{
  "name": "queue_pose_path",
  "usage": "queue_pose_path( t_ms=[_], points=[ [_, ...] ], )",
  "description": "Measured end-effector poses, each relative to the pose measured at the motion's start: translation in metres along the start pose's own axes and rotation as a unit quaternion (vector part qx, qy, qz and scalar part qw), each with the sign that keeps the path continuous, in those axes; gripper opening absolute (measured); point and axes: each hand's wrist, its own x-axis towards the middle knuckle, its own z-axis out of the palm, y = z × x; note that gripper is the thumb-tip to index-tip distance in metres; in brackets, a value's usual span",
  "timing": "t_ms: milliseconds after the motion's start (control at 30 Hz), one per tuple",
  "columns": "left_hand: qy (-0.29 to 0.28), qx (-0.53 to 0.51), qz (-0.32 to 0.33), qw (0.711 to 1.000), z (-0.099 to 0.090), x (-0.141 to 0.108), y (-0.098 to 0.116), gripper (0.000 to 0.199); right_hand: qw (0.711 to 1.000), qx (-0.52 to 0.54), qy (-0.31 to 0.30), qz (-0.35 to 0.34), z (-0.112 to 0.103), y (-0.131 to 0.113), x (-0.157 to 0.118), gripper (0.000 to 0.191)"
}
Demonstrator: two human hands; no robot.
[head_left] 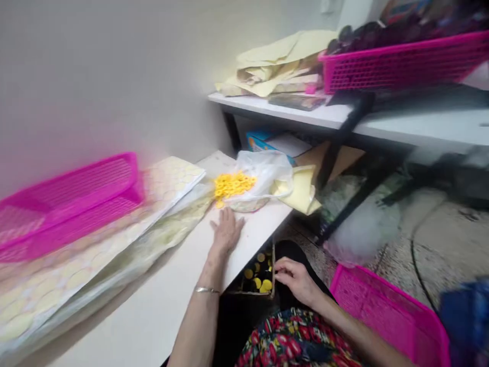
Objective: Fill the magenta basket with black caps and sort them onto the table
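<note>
Left hand (pixel 227 232) on white counter (pixel 153 300), grip apart, beside yellow pieces (pixel 234 184); right hand (pixel 300 281) near box (pixel 250 293), grip unclear.

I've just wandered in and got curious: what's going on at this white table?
A seated person has their left hand spread on the white table, beside a heap of small yellow pieces and a clear plastic bag. Their right hand is by the rim of a box below the table edge, which has round yellow and dark pieces in it; whether it holds anything is too blurred to tell. A pink basket lies farther along the table.
</note>
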Motion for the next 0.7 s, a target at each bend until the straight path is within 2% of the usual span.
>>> queue_pose_path(
  t_ms=[33, 100, 200, 300, 367, 433, 533, 633, 700],
  points=[
    [0.006, -0.001, -0.001, 1.0, 0.0, 0.001, -0.001, 0.074, 1.0, 0.0, 0.023, 0.008, -0.002, 0.002, 0.002, 0.006],
    [0.055, -0.011, -0.005, 0.998, 0.001, 0.006, -0.004, 0.069, 0.997, 0.0, 0.074, 0.026, -0.008, 0.009, 0.005, 0.005],
    [0.172, -0.04, 0.001, 0.984, 0.005, 0.014, -0.013, 0.068, 0.986, 0.004, 0.15, 0.066, -0.023, 0.029, 0.008, 0.008],
    [0.309, -0.08, 0.067, 0.945, 0.013, 0.013, -0.021, 0.061, 0.966, 0.004, 0.231, 0.12, -0.042, 0.056, 0.002, 0.011],
    [0.369, -0.114, 0.084, 0.919, 0.019, 0.002, -0.021, 0.052, 0.948, -0.001, 0.278, 0.153, -0.054, 0.073, -0.006, 0.012],
    [0.394, -0.145, 0.082, 0.904, 0.022, -0.018, -0.018, 0.044, 0.935, -0.008, 0.309, 0.176, -0.064, 0.082, -0.015, 0.016],
    [0.403, -0.162, 0.089, 0.896, 0.026, -0.057, -0.011, 0.035, 0.932, -0.027, 0.322, 0.163, -0.074, 0.079, -0.025, 0.017],
    [0.396, -0.15, 0.119, 0.898, 0.041, -0.084, -0.012, 0.028, 0.939, -0.057, 0.322, 0.103, -0.079, 0.076, -0.025, 0.015],
    [0.435, -0.166, 0.139, 0.874, 0.054, -0.088, -0.016, 0.026, 0.941, -0.101, 0.32, 0.036, -0.086, 0.074, -0.015, 0.016]
  ],
)
